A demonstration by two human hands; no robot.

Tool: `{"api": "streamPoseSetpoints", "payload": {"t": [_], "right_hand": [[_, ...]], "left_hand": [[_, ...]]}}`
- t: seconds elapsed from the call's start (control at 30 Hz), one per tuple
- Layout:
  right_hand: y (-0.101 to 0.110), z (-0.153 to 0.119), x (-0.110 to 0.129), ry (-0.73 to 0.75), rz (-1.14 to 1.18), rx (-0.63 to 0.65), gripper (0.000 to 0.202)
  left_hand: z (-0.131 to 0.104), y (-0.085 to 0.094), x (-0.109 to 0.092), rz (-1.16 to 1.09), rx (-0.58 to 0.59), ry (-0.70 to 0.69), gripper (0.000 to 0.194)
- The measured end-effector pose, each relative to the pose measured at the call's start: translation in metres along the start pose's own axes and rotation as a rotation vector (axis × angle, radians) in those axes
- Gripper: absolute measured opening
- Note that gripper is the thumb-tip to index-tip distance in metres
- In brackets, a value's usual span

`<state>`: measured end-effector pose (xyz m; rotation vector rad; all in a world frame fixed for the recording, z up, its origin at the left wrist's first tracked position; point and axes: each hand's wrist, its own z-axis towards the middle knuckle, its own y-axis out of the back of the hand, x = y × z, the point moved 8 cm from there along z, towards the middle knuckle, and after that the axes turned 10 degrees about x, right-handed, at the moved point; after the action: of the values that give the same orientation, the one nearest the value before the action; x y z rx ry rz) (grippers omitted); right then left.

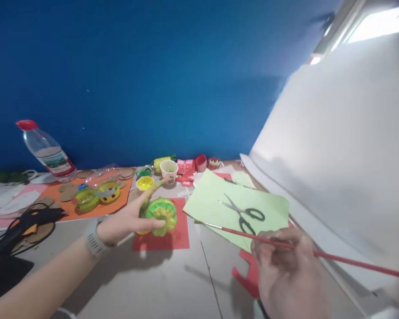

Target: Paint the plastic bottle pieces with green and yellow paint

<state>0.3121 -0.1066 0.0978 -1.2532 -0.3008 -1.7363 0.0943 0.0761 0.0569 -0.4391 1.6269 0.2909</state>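
My left hand (129, 221) grips a bottle bottom (168, 210) painted green and yellow, its thumb on the lobed base and its index finger stretched past it. Some of the fingers are hidden behind the piece, and paint stains the index finger. Beneath it lies a square of red paper (179, 239). In my right hand (286, 261) is a long red paintbrush (239, 232), pinched along the handle, bristles pointing left and apart from the bottle bottom. Just beyond it, black-handled scissors (242, 212) rest on light green paper (206, 190).
A cup of yellow paint (145, 183) and a paper cup (169, 170) stand behind my left hand. On orange card (119, 206) lie two painted round pieces (108, 192). At left are a water bottle (53, 155) and a black corded tool (29, 221). A red paper cutout (249, 277) lies near my right hand.
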Motion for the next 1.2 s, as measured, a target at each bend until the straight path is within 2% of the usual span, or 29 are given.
{"api": "streamPoseSetpoints", "payload": {"t": [0.07, 0.1, 0.23, 0.37, 0.4, 0.47, 0.5, 0.53, 0.6, 0.67, 0.77, 0.83, 1.07, 1.2], "right_hand": [[-0.008, 0.009, -0.004, -0.027, -0.061, 0.090, 0.029], [-0.015, 0.013, -0.011, -0.030, -0.095, 0.149, 0.032], [-0.040, 0.022, -0.068, -0.094, -0.264, 0.321, 0.032], [-0.054, 0.016, -0.108, -0.015, -0.348, 0.394, 0.034], [-0.056, 0.013, -0.113, 0.005, -0.365, 0.428, 0.032], [-0.057, 0.006, -0.117, 0.049, -0.391, 0.491, 0.030], [-0.056, 0.004, -0.117, 0.067, -0.399, 0.512, 0.029], [-0.054, 0.003, -0.116, 0.083, -0.404, 0.522, 0.028], [-0.050, 0.004, -0.116, 0.099, -0.420, 0.517, 0.025], [-0.047, 0.006, -0.116, 0.097, -0.437, 0.492, 0.023], [-0.046, 0.008, -0.118, 0.091, -0.459, 0.469, 0.023], [-0.048, 0.007, -0.118, 0.094, -0.470, 0.476, 0.023], [-0.048, 0.005, -0.115, 0.106, -0.511, 0.499, 0.023], [-0.049, 0.005, -0.111, 0.127, -0.514, 0.509, 0.022]], "left_hand": [[-0.019, 0.009, 0.006, 0.027, -0.224, 0.064, 0.104], [-0.028, 0.010, 0.008, 0.039, -0.296, 0.046, 0.107], [-0.048, 0.003, 0.026, -0.086, -0.397, -0.115, 0.113], [-0.058, 0.014, 0.060, -0.217, -0.485, -0.202, 0.115], [-0.059, 0.018, 0.068, -0.256, -0.486, -0.238, 0.110], [-0.065, 0.025, 0.081, -0.354, -0.513, -0.363, 0.081], [-0.067, 0.026, 0.085, -0.372, -0.513, -0.421, 0.076], [-0.070, 0.026, 0.089, -0.375, -0.520, -0.458, 0.080], [-0.073, 0.022, 0.089, -0.303, -0.498, -0.523, 0.097], [-0.072, 0.012, 0.080, -0.159, -0.417, -0.593, 0.112], [-0.071, -0.004, 0.067, 0.013, -0.296, -0.689, 0.122], [-0.071, -0.009, 0.065, 0.083, -0.264, -0.708, 0.124], [-0.074, -0.008, 0.070, 0.236, -0.298, -0.700, 0.128], [-0.073, -0.010, 0.072, 0.345, -0.256, -0.673, 0.126]]}}
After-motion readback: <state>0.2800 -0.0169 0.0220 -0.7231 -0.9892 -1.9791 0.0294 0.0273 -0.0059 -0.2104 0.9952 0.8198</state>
